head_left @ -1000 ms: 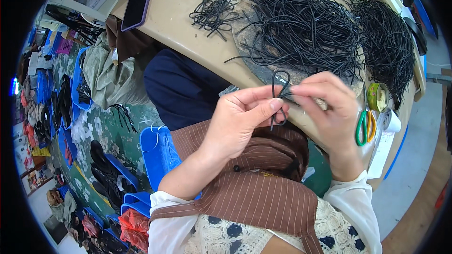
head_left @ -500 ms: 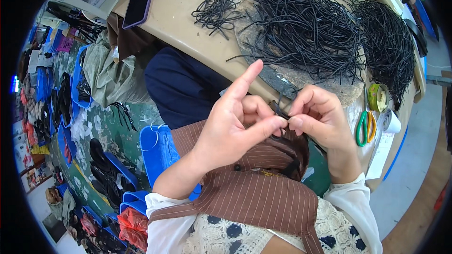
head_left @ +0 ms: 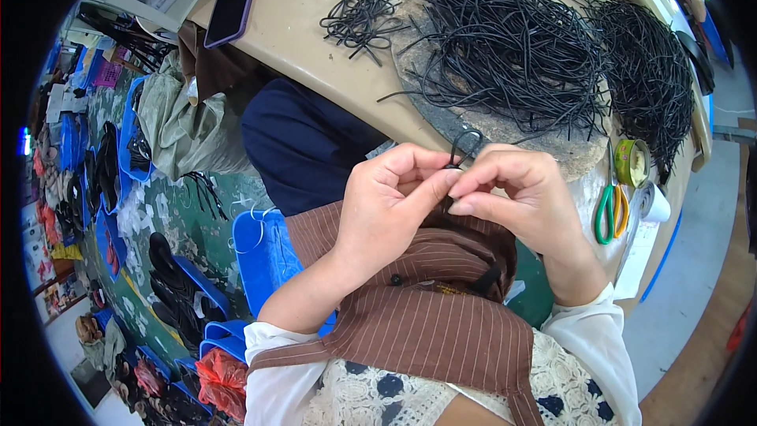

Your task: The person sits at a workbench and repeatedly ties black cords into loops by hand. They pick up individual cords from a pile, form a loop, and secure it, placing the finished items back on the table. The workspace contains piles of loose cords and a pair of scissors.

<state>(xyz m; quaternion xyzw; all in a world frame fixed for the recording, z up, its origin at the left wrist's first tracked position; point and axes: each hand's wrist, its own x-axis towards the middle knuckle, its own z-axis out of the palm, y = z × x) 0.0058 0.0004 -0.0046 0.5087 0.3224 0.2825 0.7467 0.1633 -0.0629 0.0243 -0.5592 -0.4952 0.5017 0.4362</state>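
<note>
The left hand (head_left: 394, 205) and right hand (head_left: 516, 197) meet just above the person's lap, fingertips pressed together on one black cord (head_left: 464, 144). Both grips are closed in a pinch: thumb and forefinger of each hand hold the cord where its two ends cross, and a small loop of it stands up above the fingers. How the ends lie under the fingertips is hidden, so whether a knot is there already or only a crossing cannot be told.

Judging by how things lie, this cord is partway through being formed into a loop: the loop shape exists, but the hands have not let go of it, so its fastening looks unfinished.

On the table (head_left: 307, 24) a small heap of looped cords (head_left: 363, 16) lies to the left of the big pile, and seems to be finished pieces; it is only a handful. Just beside it the large pile of straight cords (head_left: 512, 47) spreads over a round mat, and a second dense pile (head_left: 650, 71) lies farther right, near the table's edge. If those are the stock to be worked, most of the job remains.

Green-handled scissors (head_left: 609, 209) lie by the right wrist, with a roll of tape (head_left: 631, 162) just above them and a white roll (head_left: 653, 203) next to them, all untouched. A dark phone (head_left: 233, 4) rests at the table's left end. Blue bins (head_left: 118, 189) of dark goods stand on the floor to the left.
</note>
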